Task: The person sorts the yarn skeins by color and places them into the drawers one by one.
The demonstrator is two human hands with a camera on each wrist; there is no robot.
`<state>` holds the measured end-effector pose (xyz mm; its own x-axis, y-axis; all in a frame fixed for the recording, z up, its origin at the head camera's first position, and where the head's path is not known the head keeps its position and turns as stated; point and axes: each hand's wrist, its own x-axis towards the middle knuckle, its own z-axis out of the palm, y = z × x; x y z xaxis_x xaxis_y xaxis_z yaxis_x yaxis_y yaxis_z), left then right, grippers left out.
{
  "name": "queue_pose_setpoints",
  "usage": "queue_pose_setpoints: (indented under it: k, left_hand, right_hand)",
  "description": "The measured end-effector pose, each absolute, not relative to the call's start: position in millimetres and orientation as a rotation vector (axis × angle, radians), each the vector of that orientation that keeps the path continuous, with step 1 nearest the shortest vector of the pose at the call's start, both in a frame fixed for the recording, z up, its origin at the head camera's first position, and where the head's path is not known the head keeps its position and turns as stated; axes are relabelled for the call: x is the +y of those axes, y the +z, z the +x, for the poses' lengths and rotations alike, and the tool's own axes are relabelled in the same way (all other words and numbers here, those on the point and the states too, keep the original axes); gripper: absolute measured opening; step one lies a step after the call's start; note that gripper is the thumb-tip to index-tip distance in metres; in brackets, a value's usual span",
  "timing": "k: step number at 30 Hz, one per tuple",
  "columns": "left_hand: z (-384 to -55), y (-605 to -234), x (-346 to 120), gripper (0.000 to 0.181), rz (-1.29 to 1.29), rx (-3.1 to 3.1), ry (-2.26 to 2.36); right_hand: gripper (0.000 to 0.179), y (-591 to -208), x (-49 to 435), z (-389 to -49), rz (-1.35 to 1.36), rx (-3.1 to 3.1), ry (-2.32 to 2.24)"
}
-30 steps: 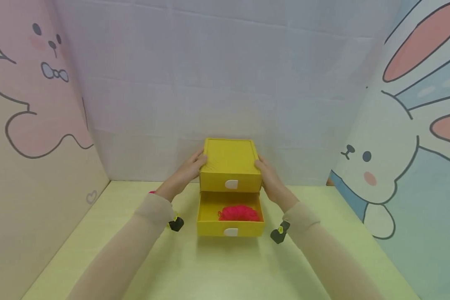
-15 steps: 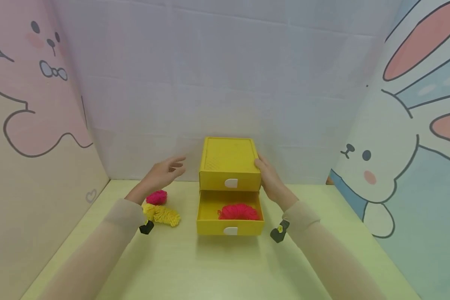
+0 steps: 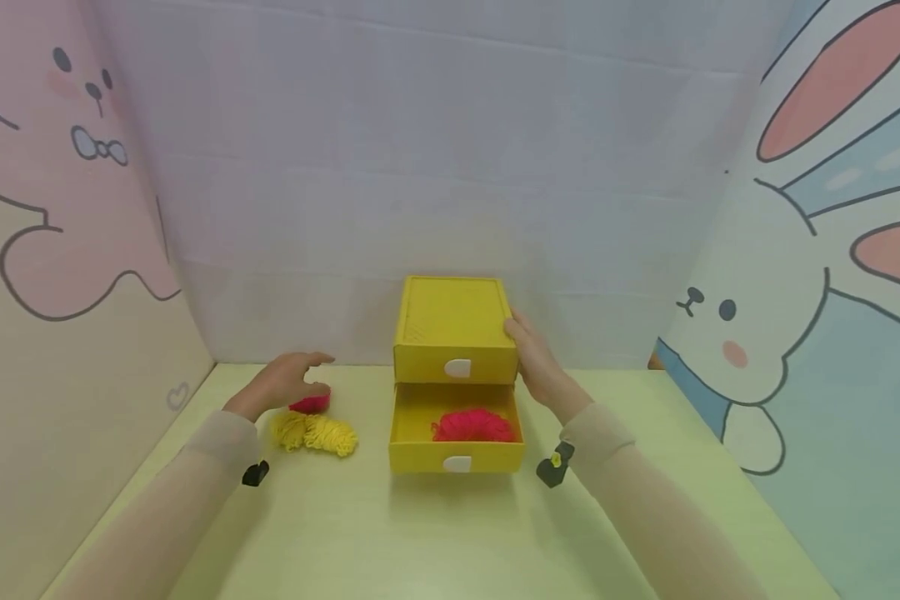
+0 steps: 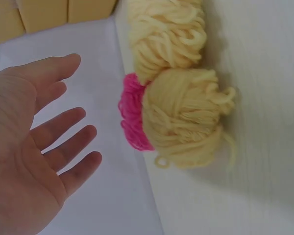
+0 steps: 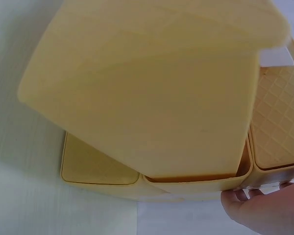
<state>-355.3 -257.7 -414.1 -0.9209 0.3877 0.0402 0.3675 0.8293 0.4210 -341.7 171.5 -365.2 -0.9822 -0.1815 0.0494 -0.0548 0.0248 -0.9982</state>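
Observation:
A yellow drawer box [image 3: 456, 312] stands against the back wall. One of its drawers [image 3: 412, 457], with a white tab, is pulled out and holds a pink yarn bundle [image 3: 474, 426]. My right hand [image 3: 538, 362] rests against the box's right side; in the right wrist view its fingertips touch the casing, partly hidden. My left hand [image 3: 281, 383], fingers spread and apart from anything, hovers over a second pink yarn bundle [image 4: 134, 113]. Yellow yarn bundles [image 4: 186, 117] lie just in front of that pink one, on the table.
The pale table [image 3: 450, 542] meets a white back wall [image 3: 450, 150]. Printed side panels enclose it, a pink bear [image 3: 82, 208] at left and a white rabbit [image 3: 765, 333] at right. Under the pulled-out drawer, the right wrist view shows another shut box section [image 5: 98, 164].
My left hand has let go of the box's left side and moved left and down over the yarn, uncovering the yellow bundles. My right hand has stayed on the box.

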Motion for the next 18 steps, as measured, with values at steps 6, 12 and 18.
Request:
queue_pose_setpoints:
  k: [6,12,18]
  left_hand:
    - [-359.0,-431.0,-269.3,0.059,0.537,2.941,0.609]
    - [-364.7,-444.0,-276.5,0.062,0.456,2.897,0.601]
    - [-368.5,-453.1,-279.3,0.062,0.466,2.889,0.592]
  right_hand:
    - [0.061,-367.1,171.4,-342.9,-0.232,2.175,-2.122]
    - [0.06,-367.3,171.8,-341.9,-0.233,2.179,-2.116]
    - [0.061,-366.8,171.8,-342.2,-0.225,2.182,-2.129]
